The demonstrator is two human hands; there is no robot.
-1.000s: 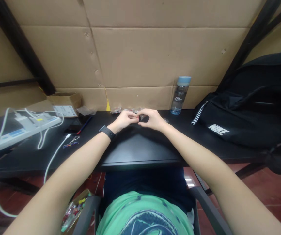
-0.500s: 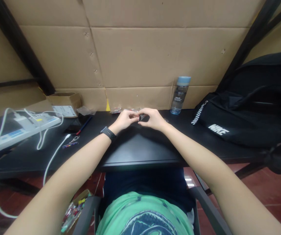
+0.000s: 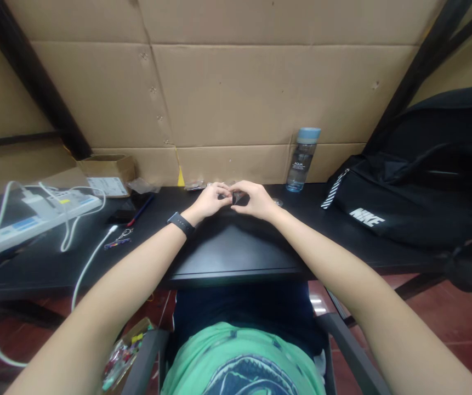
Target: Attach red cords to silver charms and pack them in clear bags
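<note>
Over the far part of the black table [image 3: 236, 247], both hands meet near the cardboard wall. My left hand [image 3: 210, 201], with a dark watch [image 3: 181, 224] on its wrist, is closed in a pinch, its fingertips touching those of the other hand. My right hand [image 3: 256, 199] curves its thumb and fingers around a small dark item [image 3: 236, 198], too small to make out. Whether the left fingertips also grip it cannot be told. Clear plastic packets [image 3: 195, 185] lie just behind the hands, partly hidden by them.
A water bottle [image 3: 302, 160] and a black bag [image 3: 416, 186] stand to the right. On the left are a power strip [image 3: 34, 222] with white cables, a small carton [image 3: 109, 174], a pen [image 3: 140, 210] and keys [image 3: 119, 239]. An open box [image 3: 125, 356] sits below.
Both hands stay nearly in place, with slight finger movement around the small dark item. A little more of a clear object shows beside the right wrist.
</note>
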